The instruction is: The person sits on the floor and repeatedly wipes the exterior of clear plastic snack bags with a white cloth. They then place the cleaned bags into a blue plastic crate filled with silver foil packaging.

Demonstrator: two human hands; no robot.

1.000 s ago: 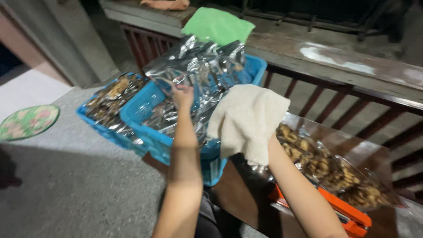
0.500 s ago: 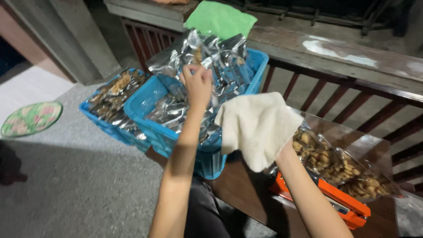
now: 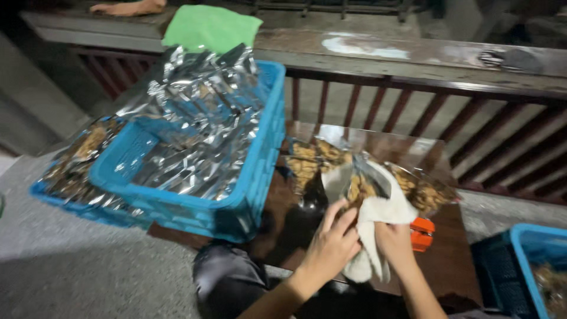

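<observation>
Foil snack pouch (image 3: 361, 184) on dark wooden table (image 3: 449, 260), right of blue crate (image 3: 260, 147). L hand (image 3: 332, 245) clamps pouch steady; R hand (image 3: 394, 243) fingers closed on white cloth (image 3: 378, 221), pressed vs pouch to wipe. Orange scale (image 3: 422, 233) beside cloth.

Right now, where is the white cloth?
In the head view, low and right of centre, the white cloth is gripped between the left hand and right hand, against a clear snack pouch.

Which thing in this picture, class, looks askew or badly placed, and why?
The blue crate of silver foil pouches sits tilted, stacked on a lower blue crate, one corner overhanging the dark table. Nothing looks spilled. Both hands, left and right, hold a white cloth against a pouch.
</observation>
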